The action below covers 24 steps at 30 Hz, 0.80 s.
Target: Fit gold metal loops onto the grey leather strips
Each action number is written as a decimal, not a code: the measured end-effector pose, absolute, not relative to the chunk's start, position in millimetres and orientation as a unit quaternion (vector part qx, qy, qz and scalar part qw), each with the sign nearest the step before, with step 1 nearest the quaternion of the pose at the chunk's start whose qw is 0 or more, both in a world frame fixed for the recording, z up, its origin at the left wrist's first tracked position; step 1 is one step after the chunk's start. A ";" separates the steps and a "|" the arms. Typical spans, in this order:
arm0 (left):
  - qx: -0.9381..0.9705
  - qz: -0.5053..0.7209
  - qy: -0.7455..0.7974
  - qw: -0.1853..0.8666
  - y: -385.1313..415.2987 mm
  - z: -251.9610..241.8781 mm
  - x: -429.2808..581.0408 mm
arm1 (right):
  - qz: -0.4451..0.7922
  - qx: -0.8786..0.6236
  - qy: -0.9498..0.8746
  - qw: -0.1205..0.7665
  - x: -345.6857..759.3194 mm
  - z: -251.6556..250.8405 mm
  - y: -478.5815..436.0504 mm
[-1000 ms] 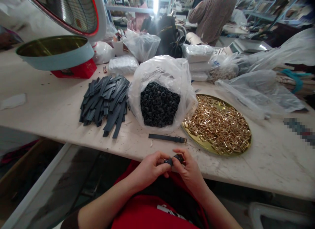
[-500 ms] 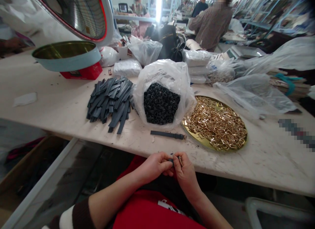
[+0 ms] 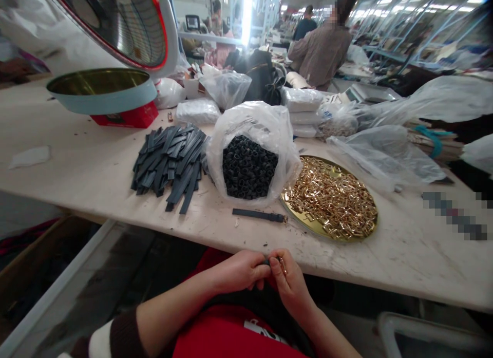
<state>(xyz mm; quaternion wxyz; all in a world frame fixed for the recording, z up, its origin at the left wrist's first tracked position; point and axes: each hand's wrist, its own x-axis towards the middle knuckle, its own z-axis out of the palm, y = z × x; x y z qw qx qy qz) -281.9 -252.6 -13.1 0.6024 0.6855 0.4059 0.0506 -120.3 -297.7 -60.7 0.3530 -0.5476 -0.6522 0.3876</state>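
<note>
My left hand point(image 3: 246, 269) and my right hand point(image 3: 288, 278) meet fingertip to fingertip at the table's front edge. Between them is a short bit of dark strap point(image 3: 266, 262), mostly hidden by the fingers. My left hand pinches the strap. A small gold buckle point(image 3: 283, 266) shows among the fingers of my right hand, which closes on it and the strap's end. Just beyond lies a dark strap point(image 3: 254, 214) with a gold buckle at its right end. Behind it stands a clear plastic bag point(image 3: 215, 163) full of small black loops point(image 3: 250, 168).
Left of the bag is a pile of dark strips point(image 3: 169, 163). At right, a round gold tray point(image 3: 292, 211) holds many gold buckles point(image 3: 335, 199). Farther back are a blue tin point(image 3: 103, 98) on a red box point(image 3: 125, 117), a fan point(image 3: 127, 24), and wrapped packs point(image 3: 302, 111). A person point(image 3: 321, 52) stands beyond.
The camera view has shifted slightly, so the table and its contents sit a little differently in the picture. My hands stay together, with the fingers turned a little around the strap and buckle.
</note>
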 end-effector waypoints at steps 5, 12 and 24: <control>0.797 0.086 0.491 0.341 -218.0 -26.3 -281.0 | 0.275 -0.568 -0.705 0.323 -114.9 -59.9 -247.3; 0.781 0.090 0.608 0.110 -173.1 -18.5 -329.1 | 0.047 -0.595 -0.727 0.339 -103.0 -84.1 -202.6; 0.633 0.028 0.773 -0.031 -142.5 -25.5 -424.9 | -0.062 -0.548 -0.752 0.362 -105.0 -86.8 -201.7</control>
